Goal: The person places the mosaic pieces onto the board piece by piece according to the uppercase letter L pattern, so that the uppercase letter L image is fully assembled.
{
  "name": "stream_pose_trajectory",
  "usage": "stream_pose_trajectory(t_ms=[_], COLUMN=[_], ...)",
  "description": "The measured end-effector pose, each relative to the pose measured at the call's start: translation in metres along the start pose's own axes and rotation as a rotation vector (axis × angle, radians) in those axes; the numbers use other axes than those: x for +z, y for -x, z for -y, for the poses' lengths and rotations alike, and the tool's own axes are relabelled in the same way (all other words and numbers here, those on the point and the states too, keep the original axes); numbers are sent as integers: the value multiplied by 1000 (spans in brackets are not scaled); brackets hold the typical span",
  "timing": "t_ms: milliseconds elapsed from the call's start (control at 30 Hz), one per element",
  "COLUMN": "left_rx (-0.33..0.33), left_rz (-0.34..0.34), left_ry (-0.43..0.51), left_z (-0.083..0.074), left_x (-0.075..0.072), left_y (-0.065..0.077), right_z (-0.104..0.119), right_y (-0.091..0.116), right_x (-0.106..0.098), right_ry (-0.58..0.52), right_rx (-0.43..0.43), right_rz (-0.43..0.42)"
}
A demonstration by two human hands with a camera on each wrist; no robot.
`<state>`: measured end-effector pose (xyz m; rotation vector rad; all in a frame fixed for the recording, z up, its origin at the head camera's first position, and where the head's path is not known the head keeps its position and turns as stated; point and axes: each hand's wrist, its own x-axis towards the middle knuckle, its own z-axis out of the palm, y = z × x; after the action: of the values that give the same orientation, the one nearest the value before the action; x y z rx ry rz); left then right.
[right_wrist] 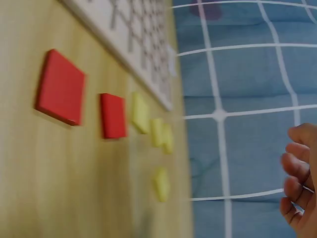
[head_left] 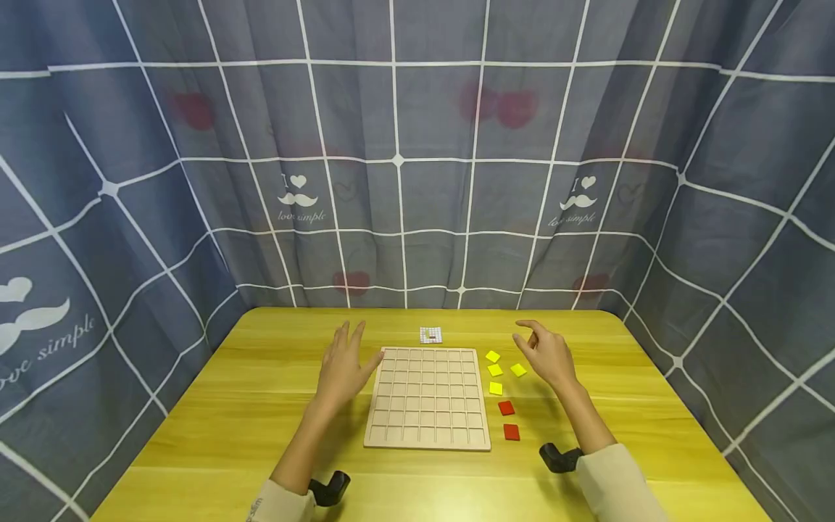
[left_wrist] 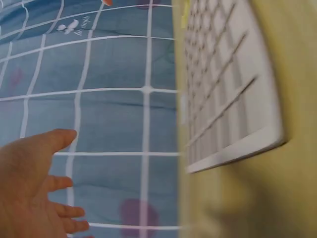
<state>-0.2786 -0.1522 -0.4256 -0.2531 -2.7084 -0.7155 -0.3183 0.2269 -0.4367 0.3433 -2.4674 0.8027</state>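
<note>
A pale wooden grid board (head_left: 427, 399) lies flat in the middle of the table, its square recesses bare. Over its left edge hovers my left hand (head_left: 342, 368), fingers spread and holding nothing; in the left wrist view the hand (left_wrist: 29, 183) is apart from the board (left_wrist: 262, 109). Several yellow square tiles (head_left: 496, 388) and two red square tiles (head_left: 512, 432) lie loose along the board's right side. Above and right of the yellow tiles is my right hand (head_left: 549, 355), fingers loosely bent with nothing in them. In the right wrist view the red tile (right_wrist: 62, 88) appears large and near.
A small printed card (head_left: 430, 335) with a grid pattern lies just behind the board. The yellow wood-grain table (head_left: 215, 435) ends at a grey-blue checked curtain (head_left: 430, 188) on the back and sides. Black wrist-camera mounts (head_left: 330, 489) stick out below both wrists.
</note>
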Motion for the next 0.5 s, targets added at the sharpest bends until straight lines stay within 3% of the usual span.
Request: stream_pose_trajectory(t_ms=[233, 500], left_rx=[12, 22], left_rz=[8, 134], left_ry=[206, 408], left_z=[15, 36], left_x=[37, 70], left_y=[7, 22], right_z=[-14, -29], right_y=[-2, -1], right_x=[37, 67], right_ry=[-27, 42], right_rx=[99, 199], right_rz=[91, 236])
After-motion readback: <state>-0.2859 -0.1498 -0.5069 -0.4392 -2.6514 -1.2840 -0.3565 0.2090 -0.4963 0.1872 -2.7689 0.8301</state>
